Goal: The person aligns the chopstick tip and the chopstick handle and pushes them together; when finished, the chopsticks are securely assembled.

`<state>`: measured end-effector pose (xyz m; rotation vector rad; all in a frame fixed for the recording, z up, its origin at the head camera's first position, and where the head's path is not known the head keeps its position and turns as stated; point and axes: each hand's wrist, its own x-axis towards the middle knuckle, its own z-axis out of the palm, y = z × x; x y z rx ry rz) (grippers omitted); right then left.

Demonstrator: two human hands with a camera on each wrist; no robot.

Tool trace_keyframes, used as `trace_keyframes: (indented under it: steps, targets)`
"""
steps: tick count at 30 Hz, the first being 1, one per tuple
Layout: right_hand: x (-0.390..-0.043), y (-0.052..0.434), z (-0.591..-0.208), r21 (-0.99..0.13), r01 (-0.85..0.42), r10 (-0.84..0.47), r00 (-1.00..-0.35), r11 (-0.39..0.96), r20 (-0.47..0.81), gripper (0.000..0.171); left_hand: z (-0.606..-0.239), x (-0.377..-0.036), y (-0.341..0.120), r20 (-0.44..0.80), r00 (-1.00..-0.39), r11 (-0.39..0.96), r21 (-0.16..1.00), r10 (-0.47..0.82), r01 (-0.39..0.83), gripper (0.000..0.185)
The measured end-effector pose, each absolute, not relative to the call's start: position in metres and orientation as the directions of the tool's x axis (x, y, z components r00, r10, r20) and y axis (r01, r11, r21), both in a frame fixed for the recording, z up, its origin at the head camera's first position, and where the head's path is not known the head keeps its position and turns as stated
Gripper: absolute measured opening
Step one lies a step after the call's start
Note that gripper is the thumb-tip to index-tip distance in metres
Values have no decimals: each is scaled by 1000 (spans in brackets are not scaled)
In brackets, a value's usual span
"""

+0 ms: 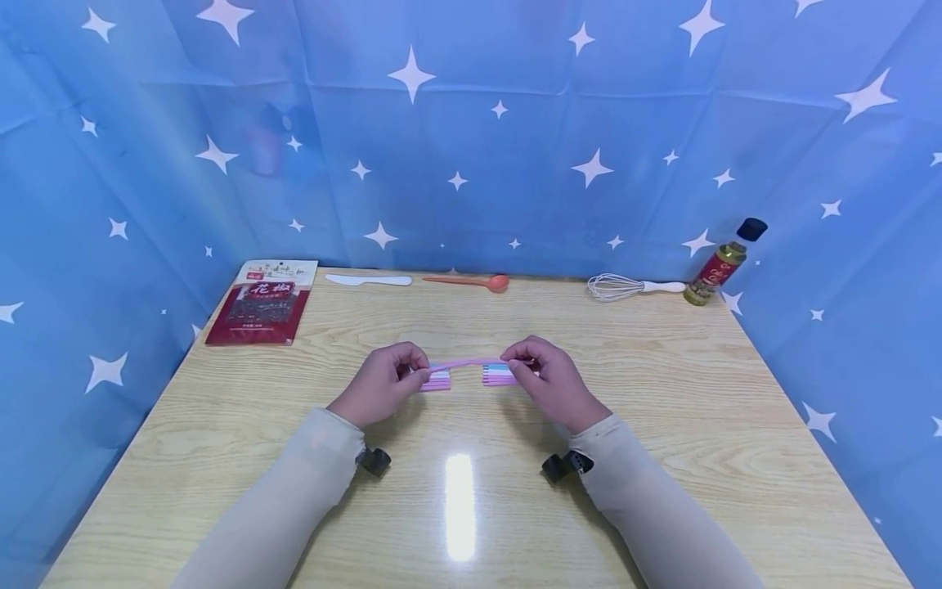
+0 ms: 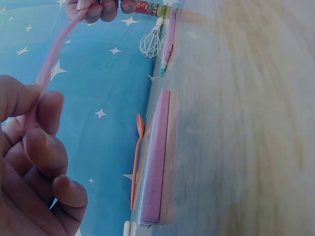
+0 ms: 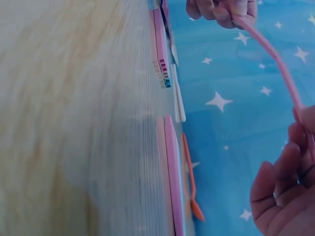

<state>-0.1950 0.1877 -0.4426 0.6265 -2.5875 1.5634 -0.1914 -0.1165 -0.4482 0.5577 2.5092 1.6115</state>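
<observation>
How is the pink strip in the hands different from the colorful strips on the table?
The pink strip is lifted off the table and pinched at each end by the left hand and right hand; the strips on the table lie flat and untouched. The held strip is alone; those lying are bunched in two little stacks. It is all pink; the stacks mix pink, purple and blue. All look long and thin.

On the dark red and cream foil pouch [image 1: 262, 302] lying at the far left of the wooden surface [image 1: 662, 425], two large white Chinese characters stand on a red band, reading 花椒. The smaller print above and below them is too fine to read. The small oil bottle with a black cap and red label [image 1: 724, 263] at the far right carries gold marks on its label, but none of them can be made out.
</observation>
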Motion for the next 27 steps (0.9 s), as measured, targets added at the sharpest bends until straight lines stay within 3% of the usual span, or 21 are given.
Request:
trace_keyframes:
  steps: [15,27]
  targets:
    - [-193,185,-447,-872,-292,-366,-920,393,143,11,-451,-191,-112,136,-926,376,886,351,272,4]
    - [-193,183,-446,-887,-267,-304,-940,377,154,5,-450,-191,-114,127,-943,384,890,308,245,15]
